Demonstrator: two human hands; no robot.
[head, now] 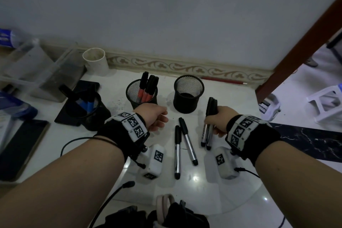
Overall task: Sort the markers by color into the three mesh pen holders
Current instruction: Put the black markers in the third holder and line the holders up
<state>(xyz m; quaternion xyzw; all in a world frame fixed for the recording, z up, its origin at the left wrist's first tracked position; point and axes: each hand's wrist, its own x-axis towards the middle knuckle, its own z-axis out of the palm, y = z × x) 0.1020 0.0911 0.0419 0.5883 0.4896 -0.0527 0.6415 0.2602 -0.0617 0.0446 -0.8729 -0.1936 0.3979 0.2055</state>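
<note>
Two black markers (208,126) are gripped together in the right hand (219,120), with the caps up and the long axis nearly upright, slightly tilted. The empty mesh holder (188,93) stands just beyond this hand, toward the far edge of the table (231,181), a little to the left of it; the right hand is clearly the nearer one. It is judged that the bundle must be lifted, carried forward and left, and lowered into the open rim.

Two more black markers (183,146) lie flat on the table between the two hands, with the long axes running from near to far and the caps at the far end. The left hand (155,116) hovers beside them with loosely curled fingers and nothing is held in it.

Red markers (146,89) are already collected in the middle holder (141,96), and blue markers (87,104) in the left holder (88,114).

The table is white and glossy. A white cup (96,62) and a clear plastic box (37,72) are placed at its far left corner, against a pale wall (166,15) with a patterned border.
</note>
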